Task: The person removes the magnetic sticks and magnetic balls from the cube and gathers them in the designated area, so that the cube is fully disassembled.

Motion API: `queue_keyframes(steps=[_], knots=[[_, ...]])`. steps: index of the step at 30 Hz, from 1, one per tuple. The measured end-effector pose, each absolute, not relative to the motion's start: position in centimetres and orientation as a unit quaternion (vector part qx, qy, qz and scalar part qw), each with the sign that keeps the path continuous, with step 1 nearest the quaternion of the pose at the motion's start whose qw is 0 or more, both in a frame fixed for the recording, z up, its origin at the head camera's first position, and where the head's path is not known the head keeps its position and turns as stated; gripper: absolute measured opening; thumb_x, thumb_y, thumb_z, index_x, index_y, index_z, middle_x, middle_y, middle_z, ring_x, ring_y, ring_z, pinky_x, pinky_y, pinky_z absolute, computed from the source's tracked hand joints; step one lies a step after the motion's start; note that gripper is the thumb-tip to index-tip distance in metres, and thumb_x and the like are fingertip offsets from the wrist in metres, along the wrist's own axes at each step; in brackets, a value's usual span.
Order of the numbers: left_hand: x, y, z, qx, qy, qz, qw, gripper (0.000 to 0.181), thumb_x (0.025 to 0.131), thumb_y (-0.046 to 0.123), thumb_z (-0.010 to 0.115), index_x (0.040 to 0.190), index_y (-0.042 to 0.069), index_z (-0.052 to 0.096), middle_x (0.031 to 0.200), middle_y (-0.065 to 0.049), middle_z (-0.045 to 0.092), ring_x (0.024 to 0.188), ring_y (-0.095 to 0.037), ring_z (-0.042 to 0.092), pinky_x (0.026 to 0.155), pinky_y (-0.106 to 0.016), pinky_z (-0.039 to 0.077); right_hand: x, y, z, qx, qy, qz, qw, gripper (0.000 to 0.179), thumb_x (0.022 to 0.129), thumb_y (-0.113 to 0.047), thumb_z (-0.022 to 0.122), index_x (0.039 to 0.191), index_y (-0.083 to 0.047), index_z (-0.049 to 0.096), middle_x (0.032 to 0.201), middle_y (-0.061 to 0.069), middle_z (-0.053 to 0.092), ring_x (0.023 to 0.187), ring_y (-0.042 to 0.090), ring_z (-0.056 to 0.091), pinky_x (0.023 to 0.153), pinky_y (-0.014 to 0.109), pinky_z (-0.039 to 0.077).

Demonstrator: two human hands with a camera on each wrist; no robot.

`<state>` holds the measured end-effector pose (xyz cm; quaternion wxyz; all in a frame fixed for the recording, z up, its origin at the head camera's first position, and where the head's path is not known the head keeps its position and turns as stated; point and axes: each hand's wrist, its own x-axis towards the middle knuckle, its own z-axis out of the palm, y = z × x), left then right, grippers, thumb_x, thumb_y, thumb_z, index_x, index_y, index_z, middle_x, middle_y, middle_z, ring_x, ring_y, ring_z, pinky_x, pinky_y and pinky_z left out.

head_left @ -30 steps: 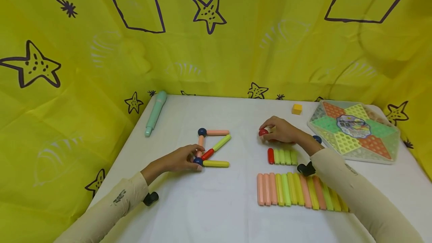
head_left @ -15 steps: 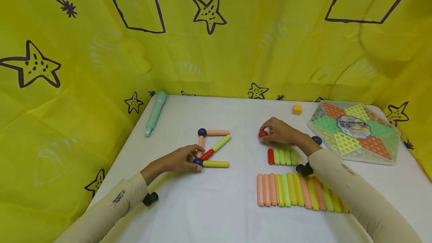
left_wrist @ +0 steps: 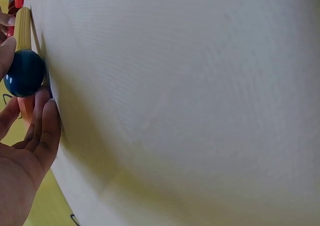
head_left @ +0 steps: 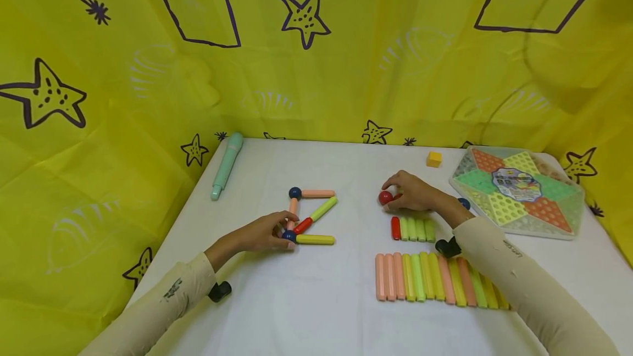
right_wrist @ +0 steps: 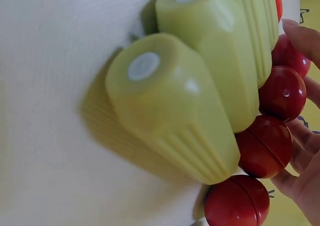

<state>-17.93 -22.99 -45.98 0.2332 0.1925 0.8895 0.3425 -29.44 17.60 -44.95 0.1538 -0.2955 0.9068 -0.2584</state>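
My left hand (head_left: pixel 269 232) pinches a dark blue ball (left_wrist: pixel 24 73) between thumb and fingers, at the lower corner of a stick figure lying on the white table. From this ball a yellow stick (head_left: pixel 315 240) runs right, a red stick (head_left: pixel 303 226) with a light green one (head_left: pixel 323 209) slants up, and a pink stick (head_left: pixel 294 205) leads to a second blue ball (head_left: pixel 295 193). Another pink stick (head_left: pixel 318 194) extends from that. My right hand (head_left: pixel 411 191) has thumb and forefinger parted around a red ball (head_left: pixel 385 198); in the right wrist view the thumb is at its edge.
More red balls (right_wrist: pixel 265 147) stand in a row by short light green sticks (head_left: pixel 417 230) and a red one (head_left: pixel 395 228). Nearer lies a row of longer sticks (head_left: pixel 425 277). A board-game case (head_left: pixel 516 191), a blue ball (head_left: pixel 464 203), a yellow cube (head_left: pixel 433 159) and a green microphone-like object (head_left: pixel 228 165) lie around.
My right thumb and forefinger have spread away from the red ball, which now shows more fully. My left hand stays on the blue ball and the stick figure keeps its shape.
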Motion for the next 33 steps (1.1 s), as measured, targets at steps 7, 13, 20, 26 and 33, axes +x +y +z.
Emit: queue_keyframes(steps=[7, 13, 20, 26, 33], knots=[[-17.8, -23.5, -46.0, 0.193, 0.89, 0.345, 0.227, 0.064, 0.088, 0.029, 0.08, 0.141, 0.012, 0.049, 0.119, -0.008, 0.059, 0.096, -0.016, 0.061, 0.087, -0.034, 0.054, -29.1, 16.9, -44.4, -0.286, 0.908, -0.283, 0.12, 0.051, 0.089, -0.028, 0.078, 0.13, -0.003, 0.062, 0.133, 0.023, 0.049, 0.125, 0.04, 0.049, 0.106, 0.059, 0.04], [-17.8, -23.6, -45.8, 0.188, 0.893, 0.339, 0.228, 0.063, 0.087, 0.033, 0.079, 0.139, 0.012, 0.051, 0.12, -0.009, 0.059, 0.095, -0.016, 0.058, 0.086, -0.033, 0.052, -28.0, 13.8, -42.3, -0.31, 0.888, -0.314, 0.127, 0.044, 0.092, -0.027, 0.075, 0.128, -0.003, 0.064, 0.129, 0.019, 0.058, 0.114, 0.035, 0.059, 0.09, 0.047, 0.053], [-18.0, -23.5, -45.8, 0.19, 0.886, 0.352, 0.233, 0.062, 0.088, 0.029, 0.079, 0.14, 0.013, 0.05, 0.121, -0.009, 0.059, 0.097, -0.017, 0.06, 0.089, -0.035, 0.053, -27.6, 9.2, -41.9, -0.351, 0.855, -0.329, 0.194, 0.038, 0.092, -0.026, 0.075, 0.122, -0.004, 0.066, 0.123, 0.014, 0.066, 0.105, 0.027, 0.064, 0.088, 0.039, 0.053], [-18.1, -23.2, -45.9, 0.188, 0.882, 0.357, 0.241, 0.062, 0.087, 0.03, 0.08, 0.14, 0.016, 0.05, 0.12, -0.006, 0.059, 0.097, -0.016, 0.06, 0.089, -0.035, 0.053, -27.8, 7.0, -43.5, -0.344, 0.852, -0.3, 0.258, 0.052, 0.089, -0.026, 0.078, 0.133, -0.005, 0.059, 0.132, 0.016, 0.059, 0.085, 0.016, 0.06, 0.075, 0.029, 0.049], [-18.2, -23.5, -46.0, 0.192, 0.884, 0.355, 0.237, 0.062, 0.087, 0.029, 0.08, 0.139, 0.014, 0.051, 0.116, -0.004, 0.057, 0.095, -0.017, 0.058, 0.088, -0.034, 0.052, -27.9, 6.0, -44.5, -0.36, 0.862, -0.271, 0.233, 0.046, 0.088, -0.023, 0.079, 0.128, -0.005, 0.064, 0.121, 0.015, 0.062, 0.092, 0.02, 0.057, 0.082, 0.033, 0.048]])
